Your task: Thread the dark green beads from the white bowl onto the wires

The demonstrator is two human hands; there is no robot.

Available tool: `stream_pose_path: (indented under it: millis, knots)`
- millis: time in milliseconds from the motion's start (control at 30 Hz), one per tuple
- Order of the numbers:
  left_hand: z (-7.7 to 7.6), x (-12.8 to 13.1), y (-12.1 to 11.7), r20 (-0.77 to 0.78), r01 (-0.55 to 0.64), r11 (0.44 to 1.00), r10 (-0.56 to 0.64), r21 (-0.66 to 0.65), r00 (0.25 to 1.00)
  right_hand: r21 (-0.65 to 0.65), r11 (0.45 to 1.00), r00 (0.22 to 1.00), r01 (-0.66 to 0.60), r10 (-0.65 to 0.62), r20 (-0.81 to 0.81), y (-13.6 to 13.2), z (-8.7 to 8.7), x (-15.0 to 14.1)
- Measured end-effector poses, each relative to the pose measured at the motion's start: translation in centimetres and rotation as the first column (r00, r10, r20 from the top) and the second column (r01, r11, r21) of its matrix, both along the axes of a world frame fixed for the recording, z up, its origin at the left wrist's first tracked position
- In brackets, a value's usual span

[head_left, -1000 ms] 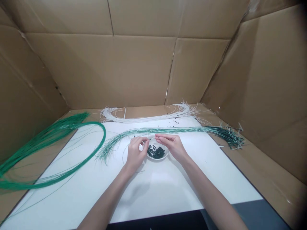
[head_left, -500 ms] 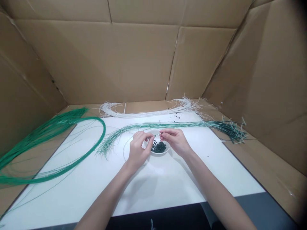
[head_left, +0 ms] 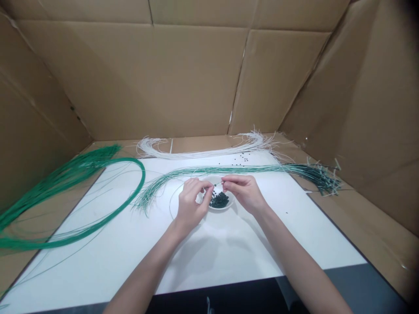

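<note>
Over a small white bowl (head_left: 214, 208), both hands are closed in a pinch, a short gap apart. A thin strand (head_left: 219, 184) spans that gap, with a small dark bead on or beside it near the left fingertips. My left hand (head_left: 194, 198) grips the strand between thumb and forefinger. My right hand (head_left: 244, 191) pinches its other end; whether a bead is also in those fingertips is too small to tell. Dark green beads (head_left: 219, 200) lie heaped in the bowl. A loose strand loops out to the left of my left hand.
Behind the bowl stretches a bundle of green strands (head_left: 229, 169), white pieces at its right end. Farther back lies a white strand bundle (head_left: 196, 155). A thick green coil (head_left: 142, 174) lies at left. Loose beads (head_left: 244, 159) dot the white sheet (head_left: 262, 244). Cardboard walls (head_left: 131, 83) enclose the table.
The whole view has shifted slightly. Both hands keep their pinch on the strand above the bowl, with only slight finger movement.
</note>
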State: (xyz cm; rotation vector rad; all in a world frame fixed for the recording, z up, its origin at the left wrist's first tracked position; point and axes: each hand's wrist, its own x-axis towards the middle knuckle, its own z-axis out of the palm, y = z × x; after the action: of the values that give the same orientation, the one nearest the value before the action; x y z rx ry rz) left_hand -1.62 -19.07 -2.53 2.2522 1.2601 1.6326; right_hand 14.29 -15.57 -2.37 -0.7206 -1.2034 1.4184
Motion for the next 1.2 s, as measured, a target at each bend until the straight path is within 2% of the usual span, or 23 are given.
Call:
stream_pose_path:
  millis: [300,533,867,1200]
  knots:
    - [-0.35,-0.06,0.13,-0.029,0.0,1.0,0.0,0.004,1.0,0.029,0.999,0.998,0.025,-0.027,0.062,0.1,-0.22,0.17]
    - [-0.45,-0.12,0.31,-0.069,-0.025,1.0,0.026,0.017,0.997,0.091,0.993,0.981,0.076,-0.091,0.171,0.06,-0.04,0.28]
    - [-0.62,-0.58,0.65,-0.247,-0.051,0.991,0.081,0.124,0.966,0.217,0.973,0.923,0.081,-0.155,0.351,0.21,0.08,0.67]
    - [-0.52,-0.56,0.62,-0.229,-0.041,0.99,0.071,0.132,0.971,0.148,0.987,0.928,0.056,-0.106,0.356,0.04,0.55,0.42]
